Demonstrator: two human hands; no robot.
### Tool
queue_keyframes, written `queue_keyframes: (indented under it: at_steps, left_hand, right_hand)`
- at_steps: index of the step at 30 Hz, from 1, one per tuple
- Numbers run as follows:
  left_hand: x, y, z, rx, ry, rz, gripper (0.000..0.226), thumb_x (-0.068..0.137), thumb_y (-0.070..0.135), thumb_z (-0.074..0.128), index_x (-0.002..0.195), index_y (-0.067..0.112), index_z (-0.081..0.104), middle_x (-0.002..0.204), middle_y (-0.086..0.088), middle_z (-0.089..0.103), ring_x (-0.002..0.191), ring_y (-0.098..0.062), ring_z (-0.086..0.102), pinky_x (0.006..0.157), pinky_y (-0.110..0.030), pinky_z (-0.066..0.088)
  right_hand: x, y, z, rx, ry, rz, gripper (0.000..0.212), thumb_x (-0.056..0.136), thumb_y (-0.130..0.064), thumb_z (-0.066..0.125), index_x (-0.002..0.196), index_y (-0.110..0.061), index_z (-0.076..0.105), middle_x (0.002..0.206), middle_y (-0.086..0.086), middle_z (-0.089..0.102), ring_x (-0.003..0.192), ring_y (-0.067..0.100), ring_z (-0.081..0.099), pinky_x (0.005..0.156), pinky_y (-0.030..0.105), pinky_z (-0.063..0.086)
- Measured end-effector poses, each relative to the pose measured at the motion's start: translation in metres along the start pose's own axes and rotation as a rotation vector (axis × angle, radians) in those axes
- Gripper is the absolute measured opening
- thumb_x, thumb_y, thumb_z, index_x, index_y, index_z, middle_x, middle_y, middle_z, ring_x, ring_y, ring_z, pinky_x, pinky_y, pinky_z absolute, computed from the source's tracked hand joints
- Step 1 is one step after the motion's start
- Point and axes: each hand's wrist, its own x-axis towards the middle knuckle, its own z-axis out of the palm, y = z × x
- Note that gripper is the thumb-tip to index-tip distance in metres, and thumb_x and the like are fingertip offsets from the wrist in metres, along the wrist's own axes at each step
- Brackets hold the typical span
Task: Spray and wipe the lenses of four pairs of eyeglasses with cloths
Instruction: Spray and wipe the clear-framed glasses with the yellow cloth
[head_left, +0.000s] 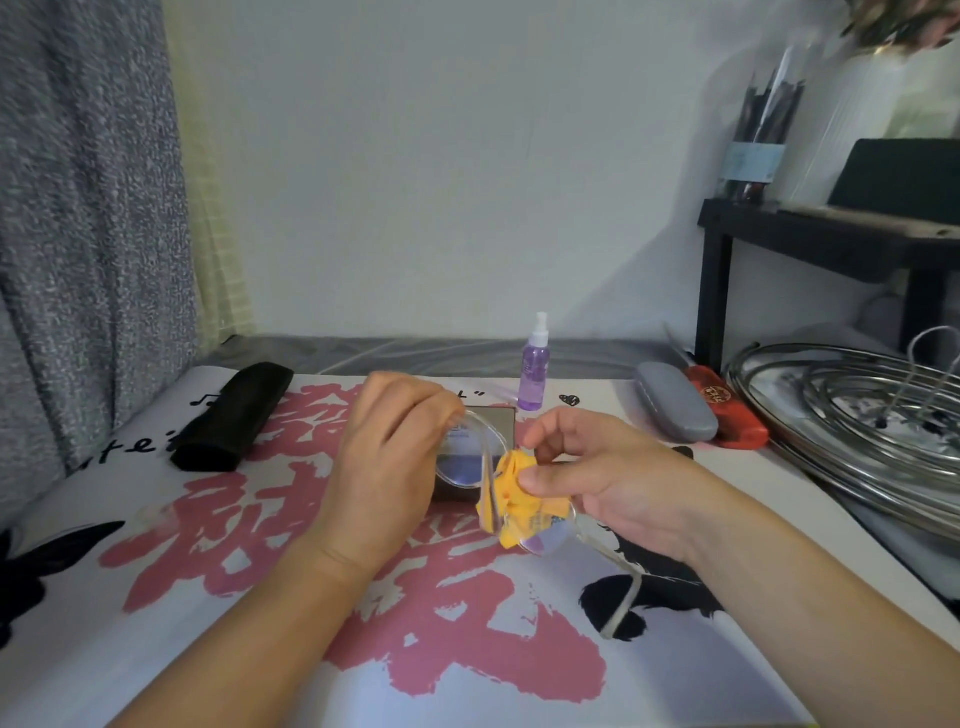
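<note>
One pair of eyeglasses in view, clear-framed, held up above the printed mat at centre; no other pairs can be made out. One cloth: a yellow cloth, bunched up, sitting on the lens nearer the right hand. One spray bottle, purple liquid with a white nozzle, upright on the far side of the mat, well apart from both hands. Cases, counted: one black soft case far left, one grey hard case and one red case side by side at far right, plus one brown box lying directly behind the glasses. Left hand curls around the far lens end of the frame, fingers bent over its rim. Right hand pinches the cloth against the near lens between thumb and fingers. The frame's long axis runs diagonally, from upper left at the left hand to lower right at the right hand. One temple arm crosses the middle of the frame; the other trails down and right, below the right wrist. Lenses look transparent with a faint bluish sheen. A metal rack sits at the right edge.
</note>
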Motion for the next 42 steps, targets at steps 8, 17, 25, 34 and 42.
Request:
queue_keyframes:
  at_steps: [8,17,25,34,42]
  left_hand:
    - [0.002,0.004,-0.005,0.038,0.043,-0.047,0.020,0.090,-0.013,0.054,0.096,0.003,0.065,0.092,-0.012,0.066,0.084,-0.031,0.056,0.090,-0.022,0.036]
    - [-0.001,-0.003,-0.004,-0.004,0.020,-0.157,0.020,0.099,-0.001,0.049,0.091,0.000,0.067,0.093,-0.008,0.065,0.086,-0.027,0.055,0.089,-0.019,0.036]
    - [-0.001,-0.009,-0.006,0.025,0.018,-0.233,0.023,0.102,0.006,0.047,0.094,0.003,0.068,0.094,-0.004,0.065,0.091,-0.015,0.047,0.091,-0.012,0.033]
    - [0.000,0.001,0.001,-0.012,-0.011,-0.114,0.028,0.103,0.002,0.043,0.092,-0.002,0.069,0.089,-0.008,0.064,0.085,-0.022,0.049,0.087,-0.014,0.033]
    - [-0.001,0.002,0.003,-0.087,-0.018,-0.196,0.020,0.099,0.005,0.051,0.093,-0.001,0.069,0.087,-0.005,0.061,0.084,-0.017,0.047,0.084,-0.015,0.035]
  right_hand:
    - [0.000,-0.013,0.010,-0.205,-0.103,0.121,0.015,0.090,0.006,0.066,0.099,-0.007,0.064,0.077,0.004,0.072,0.073,0.021,0.071,0.060,0.023,0.054]
    - [-0.002,-0.007,0.018,-0.245,-0.137,0.077,0.009,0.099,0.001,0.056,0.104,0.000,0.063,0.089,0.013,0.072,0.085,0.025,0.073,0.069,0.030,0.057]
    - [-0.017,-0.003,0.004,0.057,-0.199,0.156,0.029,0.102,0.005,0.045,0.124,0.005,0.064,0.118,0.029,0.069,0.105,0.040,0.071,0.084,0.041,0.061]
    - [-0.005,0.010,0.007,-0.180,-0.055,0.273,0.019,0.087,0.012,0.067,0.101,-0.001,0.070,0.100,0.018,0.076,0.091,0.031,0.075,0.076,0.037,0.059]
    - [-0.001,-0.002,0.019,-0.284,-0.016,0.105,0.015,0.081,-0.001,0.076,0.077,-0.011,0.065,0.074,0.005,0.064,0.075,0.020,0.061,0.074,0.031,0.044]
